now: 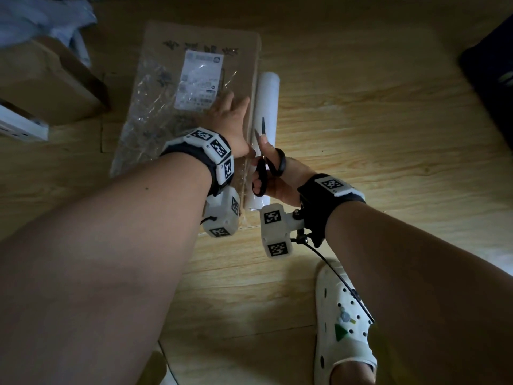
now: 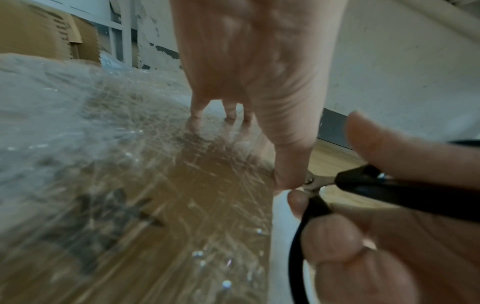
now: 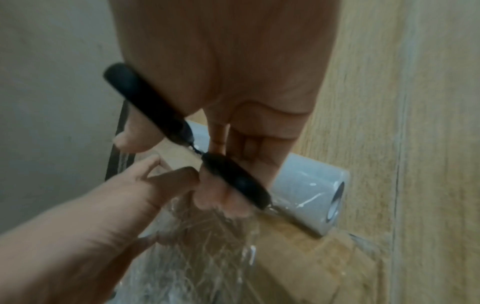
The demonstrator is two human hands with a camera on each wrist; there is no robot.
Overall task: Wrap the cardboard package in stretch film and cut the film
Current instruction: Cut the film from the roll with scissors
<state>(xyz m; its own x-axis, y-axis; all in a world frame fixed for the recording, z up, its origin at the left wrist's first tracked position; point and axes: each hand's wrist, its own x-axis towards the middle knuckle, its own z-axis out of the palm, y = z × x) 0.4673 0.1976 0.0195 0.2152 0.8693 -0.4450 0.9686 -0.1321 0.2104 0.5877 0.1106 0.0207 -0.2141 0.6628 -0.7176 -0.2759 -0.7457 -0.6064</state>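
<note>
The flat cardboard package [image 1: 155, 56] lies on the wooden floor under wrinkled stretch film [image 1: 147, 107], a white label [image 1: 198, 79] on top. The white film roll [image 1: 268, 93] lies along its right edge. My left hand [image 1: 231, 112] presses flat on the package near that edge, fingers straight [image 2: 249, 61]. My right hand [image 1: 277, 176] grips black-handled scissors [image 1: 263, 168], thumb and fingers through the loops [image 3: 233, 181]. The blades [image 1: 262, 126] stand apart, pointing away from me between package and roll. Film stretches from the roll [image 3: 306, 195] to the package [image 3: 298, 257].
A brown cardboard box [image 1: 50, 79] and a white board [image 1: 19, 123] stand at the left, a pale bag [image 1: 41, 18] behind them. A dark object [image 1: 488, 79] sits at the right. A foot in a white clog [image 1: 341, 315] rests near me.
</note>
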